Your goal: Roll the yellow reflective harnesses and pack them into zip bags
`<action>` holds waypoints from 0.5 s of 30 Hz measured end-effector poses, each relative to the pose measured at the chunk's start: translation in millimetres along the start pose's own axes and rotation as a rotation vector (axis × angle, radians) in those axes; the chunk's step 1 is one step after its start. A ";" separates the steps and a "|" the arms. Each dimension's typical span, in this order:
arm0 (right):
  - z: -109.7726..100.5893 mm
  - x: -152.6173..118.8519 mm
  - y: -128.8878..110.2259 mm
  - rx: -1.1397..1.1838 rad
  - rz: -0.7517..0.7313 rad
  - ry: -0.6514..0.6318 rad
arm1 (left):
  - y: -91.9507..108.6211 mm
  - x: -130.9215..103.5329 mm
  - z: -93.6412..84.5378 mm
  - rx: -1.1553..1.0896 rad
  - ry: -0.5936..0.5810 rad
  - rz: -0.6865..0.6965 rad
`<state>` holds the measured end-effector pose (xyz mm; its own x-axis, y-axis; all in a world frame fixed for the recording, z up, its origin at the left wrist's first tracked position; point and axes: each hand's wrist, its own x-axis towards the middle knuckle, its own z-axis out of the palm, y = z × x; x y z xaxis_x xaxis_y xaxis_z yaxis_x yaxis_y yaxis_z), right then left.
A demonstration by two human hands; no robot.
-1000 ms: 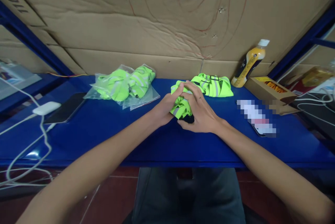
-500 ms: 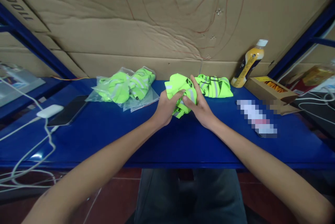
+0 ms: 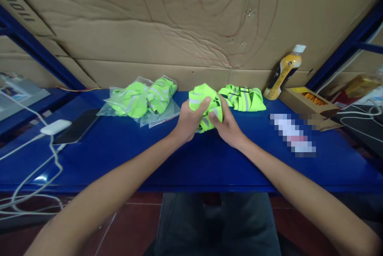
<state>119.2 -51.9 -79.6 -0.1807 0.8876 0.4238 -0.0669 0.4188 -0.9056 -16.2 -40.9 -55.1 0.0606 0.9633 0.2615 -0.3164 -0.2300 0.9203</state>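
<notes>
A bundled neon-yellow reflective strap harness (image 3: 204,95) with grey stripes is held between both hands above the blue table (image 3: 191,168). My left hand (image 3: 191,119) grips its left side, thumb pressed across the front. My right hand (image 3: 226,123) is closed round the right side, with its thumb on the lower front; the fingers behind the bundle are hidden. Just behind my right hand lies another folded reflective harness (image 3: 245,99) with a black buckle. To the left, two more bundles (image 3: 134,98) rest in clear plastic bags (image 3: 163,118).
A black phone (image 3: 78,126), a white charger (image 3: 56,127) and white cables lie at left. A yellow drink bottle (image 3: 285,73), an open cardboard box (image 3: 311,104) and a pixelated flat object (image 3: 293,135) are at right. A cardboard panel (image 3: 119,40) stands along the back.
My left thumb has shifted up across the front of the bundle. My right fingers have curled closer round its side, and the bundle looks more compact.
</notes>
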 end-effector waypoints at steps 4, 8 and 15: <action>17.2 -1.6 -3.5 0.219 0.159 0.192 | -2.8 -2.3 2.7 -0.033 0.073 0.072; 35.9 5.3 -6.9 0.372 0.237 0.355 | -13.7 -10.5 7.9 -0.021 0.124 0.074; 45.6 12.5 -15.8 0.396 0.179 0.421 | -25.7 -13.9 -1.7 0.176 0.074 0.129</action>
<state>73.3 -56.2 -60.7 0.1754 0.9713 0.1608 -0.4464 0.2240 -0.8663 -10.6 -48.1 -82.9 -0.0411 0.9303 0.3646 -0.1463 -0.3666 0.9188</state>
